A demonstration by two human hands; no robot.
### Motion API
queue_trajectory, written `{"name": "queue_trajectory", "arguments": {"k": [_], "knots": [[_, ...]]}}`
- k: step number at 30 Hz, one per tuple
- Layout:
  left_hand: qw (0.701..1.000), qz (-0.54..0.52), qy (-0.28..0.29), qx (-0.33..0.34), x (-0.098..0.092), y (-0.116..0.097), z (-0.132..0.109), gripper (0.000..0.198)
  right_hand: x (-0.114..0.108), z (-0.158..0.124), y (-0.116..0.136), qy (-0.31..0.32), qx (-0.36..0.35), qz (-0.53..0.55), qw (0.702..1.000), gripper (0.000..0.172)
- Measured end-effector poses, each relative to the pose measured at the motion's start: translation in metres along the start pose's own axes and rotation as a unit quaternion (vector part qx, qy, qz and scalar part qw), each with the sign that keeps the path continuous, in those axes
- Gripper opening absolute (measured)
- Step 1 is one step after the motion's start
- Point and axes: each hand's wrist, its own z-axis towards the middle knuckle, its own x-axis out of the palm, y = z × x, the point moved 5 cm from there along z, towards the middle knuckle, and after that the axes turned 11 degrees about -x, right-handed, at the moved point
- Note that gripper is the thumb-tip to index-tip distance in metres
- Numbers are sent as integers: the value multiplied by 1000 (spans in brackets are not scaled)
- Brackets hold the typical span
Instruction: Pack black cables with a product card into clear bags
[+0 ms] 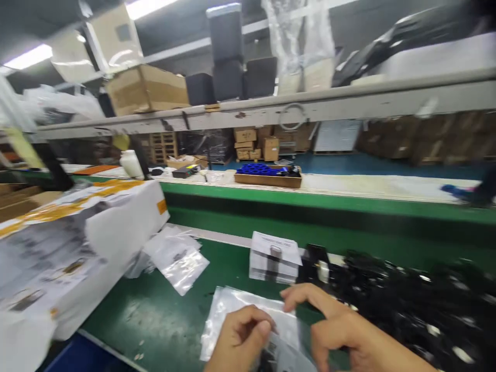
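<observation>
My left hand pinches the edge of a clear plastic bag between thumb and fingertips, at the bottom of the head view. Something black shows inside or behind the bag, too hidden to name. To the right of it, my right hand hovers with index finger and thumb apart, and nothing shows between them. Beneath both hands lies a stack of flat clear bags on the green table. Just beyond sits a printed leaflet with a dark picture on it.
At right spreads a heap of black items with small white parts. Loose clear bags lie left of centre, near a big white box with yellow tape. A raised ledge holds a cardboard tray of blue items. An overhead shelf crosses above.
</observation>
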Motion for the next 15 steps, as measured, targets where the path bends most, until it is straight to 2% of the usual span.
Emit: {"name": "queue_trajectory", "arguments": {"k": [1,3,7,8,11,12,15], "knots": [[1000,-2,1,5,2,-5,1,28,-3,-2,2,-8,12,3,1000,25],[999,7,-46,14,4,-15,2,27,-12,-5,5,-49,17,-3,999,26],[991,24,-133,19,7,-24,0,33,-22,-10,10,-52,-42,28,997,17],[988,21,-155,18,7,-23,0,33,-25,-13,8,-69,-42,28,996,15],[970,19,-239,27,4,-22,0,33,-34,-25,-6,-206,13,25,978,5],[965,21,-259,32,4,-21,0,33,-32,-29,-12,-247,33,46,967,11],[962,25,-270,37,4,-17,3,33,-10,-37,-32,-295,84,143,941,61]]}}
